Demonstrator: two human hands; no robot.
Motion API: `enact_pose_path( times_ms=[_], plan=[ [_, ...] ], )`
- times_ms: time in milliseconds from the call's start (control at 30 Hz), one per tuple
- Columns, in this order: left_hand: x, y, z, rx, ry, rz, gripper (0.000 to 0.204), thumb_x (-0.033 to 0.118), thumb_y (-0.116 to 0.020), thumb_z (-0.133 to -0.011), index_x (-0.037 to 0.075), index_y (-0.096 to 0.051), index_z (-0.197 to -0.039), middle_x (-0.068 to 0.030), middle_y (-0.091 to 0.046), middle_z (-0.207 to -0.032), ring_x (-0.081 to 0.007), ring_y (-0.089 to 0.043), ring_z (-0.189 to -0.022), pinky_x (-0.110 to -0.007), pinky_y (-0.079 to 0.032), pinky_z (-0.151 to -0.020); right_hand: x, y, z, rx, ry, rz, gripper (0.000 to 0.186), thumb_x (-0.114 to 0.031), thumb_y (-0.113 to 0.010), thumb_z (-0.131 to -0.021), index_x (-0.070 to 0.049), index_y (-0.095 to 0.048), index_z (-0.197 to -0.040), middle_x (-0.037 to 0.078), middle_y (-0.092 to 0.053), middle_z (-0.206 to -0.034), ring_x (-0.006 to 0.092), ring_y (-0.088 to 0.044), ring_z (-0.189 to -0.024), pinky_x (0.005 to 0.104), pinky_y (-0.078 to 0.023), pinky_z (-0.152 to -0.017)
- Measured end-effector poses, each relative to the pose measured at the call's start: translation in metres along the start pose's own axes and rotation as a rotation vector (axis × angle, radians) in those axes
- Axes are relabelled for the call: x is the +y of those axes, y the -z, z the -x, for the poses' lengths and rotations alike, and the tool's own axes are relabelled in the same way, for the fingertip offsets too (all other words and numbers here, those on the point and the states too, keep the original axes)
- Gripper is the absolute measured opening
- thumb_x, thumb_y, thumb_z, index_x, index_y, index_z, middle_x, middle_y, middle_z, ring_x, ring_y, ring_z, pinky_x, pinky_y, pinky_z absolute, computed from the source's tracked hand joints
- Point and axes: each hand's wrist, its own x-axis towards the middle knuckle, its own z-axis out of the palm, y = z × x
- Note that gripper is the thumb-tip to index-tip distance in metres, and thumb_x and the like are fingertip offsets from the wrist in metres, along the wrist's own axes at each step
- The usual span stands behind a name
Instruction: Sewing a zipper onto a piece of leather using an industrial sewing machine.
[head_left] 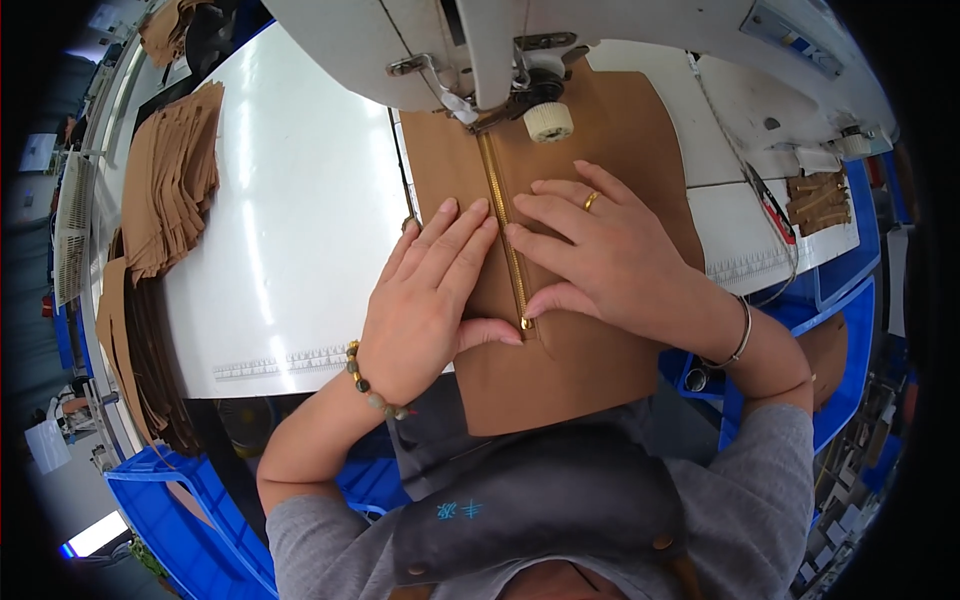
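We see the left hand (pixel 415 295) lying flat, gripping nothing, on the brown leather-like panel (pixel 560 385), the gold-toothed zipper (pixel 515 270) just right of it, then the right hand (pixel 605 245), open and loosely arched, whose uneven pressing could skew the zipper or pucker the panel.

Bright glare streak down the white tabletop (pixel 310 200), curved fisheye edges (corners black).

sewing machine (pixel 490 40): top cropped | zipper (pixel 497 180): far end hidden | brown panel (pixel 560 380): partly covered
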Motion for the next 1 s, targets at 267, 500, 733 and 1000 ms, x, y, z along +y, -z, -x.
enact_pose_path(
  times_ms=[267,500,733,1000],
  plan=[
    [0.009,0.006,-0.005,-0.089,-0.012,-0.173,0.099,0.060,-0.078,-0.065,0.005,-0.056,-0.145,-0.0085,-0.056,-0.152,-0.0319,-0.050,-0.142,-0.050,-0.039,-0.115,0.003,0.004,0.003,-0.013,0.024,0.052,0.079,-0.059,-0.079,-0.069,-0.005,-0.067,-0.124,0.010,-0.062,-0.132,0.0268,-0.057,-0.130,0.0552,-0.037,-0.117],
    [0.005,0.009,-0.013,-0.086,-0.006,-0.188,0.097,0.062,-0.077,-0.064,0.007,-0.059,-0.142,-0.0062,-0.058,-0.149,-0.0289,-0.054,-0.138,-0.051,-0.040,-0.113,0.005,0.002,0.001,-0.031,0.033,0.091,0.082,-0.060,-0.078,-0.069,-0.004,-0.067,-0.128,0.011,-0.062,-0.134,0.0274,-0.056,-0.131,0.0552,-0.038,-0.117],
    [-0.016,0.007,-0.033,-0.031,-0.040,-0.191,0.096,0.061,-0.078,-0.063,0.006,-0.062,-0.140,-0.0066,-0.061,-0.143,-0.0290,-0.057,-0.132,-0.050,-0.041,-0.112,0.023,-0.005,-0.014,0.026,0.027,0.105,0.084,-0.061,-0.077,-0.071,-0.003,-0.066,-0.131,0.012,-0.063,-0.134,0.0287,-0.057,-0.130,0.0542,-0.038,-0.117],
    [-0.033,0.010,-0.053,0.008,-0.050,-0.159,0.091,0.058,-0.079,-0.064,0.001,-0.066,-0.134,-0.0107,-0.064,-0.131,-0.0298,-0.061,-0.118,-0.042,-0.046,-0.105,0.040,-0.010,-0.032,0.067,0.013,0.100,0.077,-0.058,-0.078,-0.072,-0.005,-0.067,-0.128,0.010,-0.065,-0.123,0.0270,-0.060,-0.122,0.0514,-0.041,-0.114]
  ],
)
